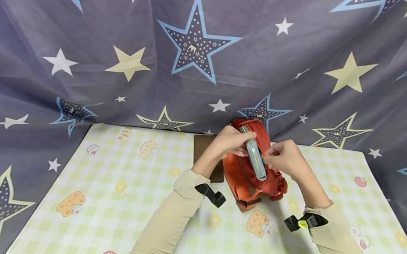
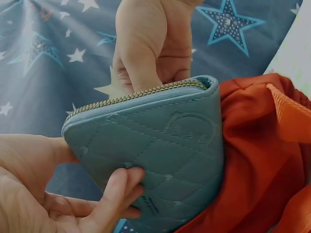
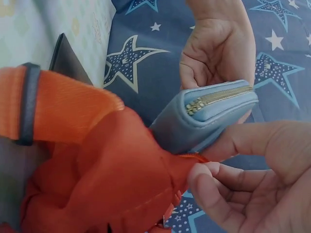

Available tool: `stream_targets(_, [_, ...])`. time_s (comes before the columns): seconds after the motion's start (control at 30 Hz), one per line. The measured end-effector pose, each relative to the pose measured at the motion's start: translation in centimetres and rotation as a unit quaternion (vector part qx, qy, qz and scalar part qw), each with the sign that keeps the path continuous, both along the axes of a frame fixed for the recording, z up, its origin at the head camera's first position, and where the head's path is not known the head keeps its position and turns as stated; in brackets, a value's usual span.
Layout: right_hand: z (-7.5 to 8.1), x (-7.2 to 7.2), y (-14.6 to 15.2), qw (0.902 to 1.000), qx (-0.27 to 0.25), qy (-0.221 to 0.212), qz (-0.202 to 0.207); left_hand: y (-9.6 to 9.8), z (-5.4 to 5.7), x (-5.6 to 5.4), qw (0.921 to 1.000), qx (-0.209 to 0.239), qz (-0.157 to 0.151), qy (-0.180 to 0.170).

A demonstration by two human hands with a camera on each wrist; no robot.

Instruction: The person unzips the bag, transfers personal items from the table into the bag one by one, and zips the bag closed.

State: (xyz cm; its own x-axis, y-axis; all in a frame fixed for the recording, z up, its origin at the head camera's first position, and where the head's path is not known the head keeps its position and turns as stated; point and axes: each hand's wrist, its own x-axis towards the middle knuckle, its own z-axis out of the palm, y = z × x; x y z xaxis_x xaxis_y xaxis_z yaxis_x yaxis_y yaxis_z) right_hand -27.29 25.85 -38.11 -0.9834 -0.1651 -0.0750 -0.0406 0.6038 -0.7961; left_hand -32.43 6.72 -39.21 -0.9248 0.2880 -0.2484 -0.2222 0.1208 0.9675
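Observation:
A light-blue quilted zip wallet [image 2: 165, 141] stands partly inside an orange-red fabric bag [image 1: 235, 172], its zipped edge outward. The left hand [image 1: 229, 140] grips the wallet; in the left wrist view, the left hand's fingers [image 2: 119, 191] lie against its quilted face. On the wallet's other side, the right hand [image 3: 248, 179] pinches the rim of the bag's opening between thumb and finger. An orange strap [image 3: 73, 99] with a dark buckle hangs from the bag. The wallet's lower part is hidden in the bag.
A dark brown flat panel [image 1: 202, 147] lies on the table beside the bag, partly covered by the left forearm. The table has a green checked cloth [image 1: 127, 204]. Behind it hangs a grey star-patterned curtain [image 1: 192, 98], close to the bag.

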Motion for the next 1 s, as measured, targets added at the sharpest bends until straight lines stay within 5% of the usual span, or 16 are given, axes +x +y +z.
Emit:
stream_targets(0.13, [-0.4, -0.3, 0.4, 0.9995, -0.026, -0.001, -0.017, -0.1, -0.2, 0.1, 0.9986, -0.006, -0.052, 0.006])
stream_targets(0.23, [-0.6, -0.3, 0.8, 0.9988, -0.042, -0.002, -0.026, -0.1, -0.5, 0.5, 0.9924, -0.035, -0.098, 0.066])
stream_targets(0.3, [-0.7, -0.3, 0.9, 0.9985, -0.047, -0.007, -0.028, 0.0, -0.7, 0.9, 0.9798, -0.082, -0.117, 0.140])
stream_targets(0.4, [-0.6, -0.3, 1.0, 0.9985, -0.044, -0.014, -0.030, 0.1, -0.8, 1.5, 0.9474, -0.169, -0.119, 0.244])
stream_targets(0.43, [-0.6, -0.3, 0.9, 0.9985, -0.042, -0.016, -0.030, 0.0, -0.8, 1.5, 0.9372, -0.190, -0.116, 0.268])
stream_targets(0.5, [-0.6, -0.3, 0.9, 0.9987, -0.041, -0.017, -0.027, -0.2, -1.0, 1.6, 0.9294, -0.204, -0.112, 0.286])
stream_targets(0.6, [-0.6, -0.3, 0.8, 0.9988, -0.043, -0.015, -0.019, -0.8, -1.5, 1.2, 0.9439, -0.157, -0.111, 0.268])
stream_targets(0.77, [-0.5, -0.4, 0.5, 0.9989, -0.044, -0.009, -0.016, -2.3, -1.9, 0.4, 0.9732, -0.012, -0.114, 0.199])
stream_targets(0.87, [-0.5, -0.4, 0.3, 0.9988, -0.045, -0.007, -0.016, -3.0, -1.4, 0.2, 0.9775, 0.042, -0.129, 0.161])
stream_targets(1.0, [-0.6, -0.6, 0.0, 0.9991, -0.038, 0.014, -0.013, -3.5, -0.6, 0.0, 0.9737, 0.048, -0.174, 0.139])
